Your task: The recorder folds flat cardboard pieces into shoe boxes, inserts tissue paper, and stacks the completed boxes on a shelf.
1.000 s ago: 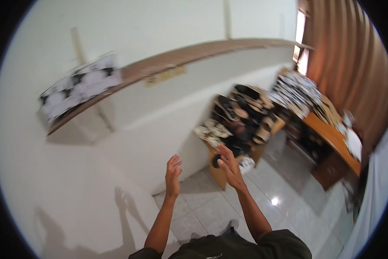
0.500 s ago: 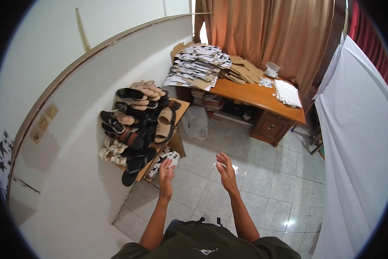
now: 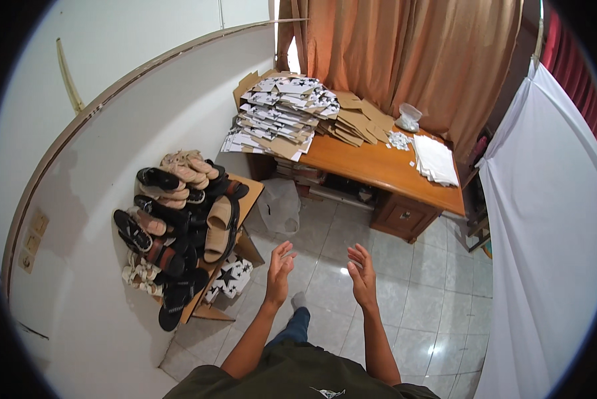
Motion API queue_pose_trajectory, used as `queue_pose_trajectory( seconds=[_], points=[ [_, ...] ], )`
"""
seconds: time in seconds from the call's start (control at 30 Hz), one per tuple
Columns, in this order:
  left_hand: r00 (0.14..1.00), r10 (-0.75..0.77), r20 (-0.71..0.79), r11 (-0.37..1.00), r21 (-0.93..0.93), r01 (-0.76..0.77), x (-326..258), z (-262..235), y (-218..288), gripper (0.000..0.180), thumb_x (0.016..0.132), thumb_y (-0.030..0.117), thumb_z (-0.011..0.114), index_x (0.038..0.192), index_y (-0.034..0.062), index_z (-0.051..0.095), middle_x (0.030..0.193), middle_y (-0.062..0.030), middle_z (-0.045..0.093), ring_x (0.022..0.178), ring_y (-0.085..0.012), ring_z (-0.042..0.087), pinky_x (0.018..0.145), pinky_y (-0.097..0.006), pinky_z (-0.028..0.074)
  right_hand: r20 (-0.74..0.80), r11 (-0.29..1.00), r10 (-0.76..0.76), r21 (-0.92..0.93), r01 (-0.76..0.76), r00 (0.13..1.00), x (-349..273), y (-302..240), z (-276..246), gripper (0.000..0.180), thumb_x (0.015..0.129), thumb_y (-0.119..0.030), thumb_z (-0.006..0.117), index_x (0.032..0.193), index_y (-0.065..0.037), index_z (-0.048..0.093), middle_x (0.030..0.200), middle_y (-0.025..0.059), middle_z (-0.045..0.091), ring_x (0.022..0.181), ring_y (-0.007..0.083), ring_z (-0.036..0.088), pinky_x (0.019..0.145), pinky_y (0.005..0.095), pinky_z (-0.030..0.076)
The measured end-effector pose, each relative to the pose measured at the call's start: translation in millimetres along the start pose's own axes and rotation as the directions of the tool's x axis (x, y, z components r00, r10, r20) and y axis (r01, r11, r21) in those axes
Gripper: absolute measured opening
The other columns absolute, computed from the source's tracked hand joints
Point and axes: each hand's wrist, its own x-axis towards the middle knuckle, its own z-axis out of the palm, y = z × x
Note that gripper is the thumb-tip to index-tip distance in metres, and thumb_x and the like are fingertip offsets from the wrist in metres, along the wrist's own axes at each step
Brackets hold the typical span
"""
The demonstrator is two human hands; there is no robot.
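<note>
My left hand (image 3: 280,272) is raised in front of me, fingers stretched out and slightly curved, with nothing in it. Level with it, my right hand (image 3: 361,274) is held up the same way, also bare, palm turned inward. A gap of floor shows between the two. Nearest to my left hand is a small wooden table (image 3: 246,195) piled with sandals and shoes (image 3: 221,229) in black, beige and brown. Farther off, the wooden desk (image 3: 358,159) bears a tall stack of flattened star-print cardboard boxes (image 3: 278,113).
Plain brown cardboard (image 3: 361,120), a clear plastic bag (image 3: 409,117), small white pieces (image 3: 398,139) and white sheets (image 3: 435,159) lie on the desk. A translucent bag (image 3: 280,207) sits on the tiled floor. A white cloth (image 3: 538,219) hangs at right; a wall stands at left.
I have moved closer to the desk, and the shoe table has shifted left and down in view. A foot has come into sight stepping forward. Both hands stay raised and empty.
</note>
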Motion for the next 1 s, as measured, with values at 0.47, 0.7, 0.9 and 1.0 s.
queue_pose_trajectory(
  seconds=[0.47,0.7,0.9,1.0],
  points=[
    [0.998,-0.037,-0.057,0.999,0.013,0.038,268,6,-29,0.058,0.104,0.035,0.051,0.154,0.008,0.038,0.154,-0.0188,0.044,0.135,-0.0296,0.051,0.112,-0.048,0.039,0.03,1.0,0.008,-0.003,-0.008,1.0,278,54,7,0.058,0.1,-0.024,0.065,0.151,-0.006,0.044,0.142,0.0191,0.059,0.135,0.0293,0.054,0.112,0.0444,0.043],
    [0.994,-0.007,-0.109,0.997,0.07,0.014,382,32,-33,0.061,0.102,0.041,0.05,0.153,0.0096,0.038,0.153,-0.0158,0.045,0.133,-0.0259,0.052,0.109,-0.045,0.041,0.074,0.999,0.002,0.05,-0.006,0.997,406,92,0,0.058,0.1,-0.023,0.065,0.152,-0.006,0.043,0.141,0.0189,0.059,0.135,0.029,0.054,0.112,0.0441,0.043],
    [0.981,0.05,-0.186,0.995,0.091,-0.033,484,72,-46,0.062,0.101,0.041,0.051,0.153,0.0095,0.038,0.152,-0.0155,0.046,0.132,-0.0251,0.053,0.108,-0.044,0.042,0.202,0.992,0.004,0.123,-0.029,0.979,529,115,-8,0.059,0.101,-0.022,0.064,0.153,-0.005,0.041,0.142,0.0183,0.057,0.133,0.0292,0.054,0.112,0.0427,0.044],
    [0.964,0.051,-0.26,0.994,0.103,-0.025,531,96,-58,0.061,0.101,0.041,0.052,0.153,0.0099,0.038,0.151,-0.0154,0.047,0.131,-0.0248,0.054,0.107,-0.043,0.042,0.265,0.991,0.022,0.125,-0.057,0.964,588,135,-18,0.058,0.102,-0.021,0.063,0.153,-0.005,0.041,0.142,0.0187,0.055,0.132,0.0291,0.054,0.112,0.0417,0.044]
  ],
)
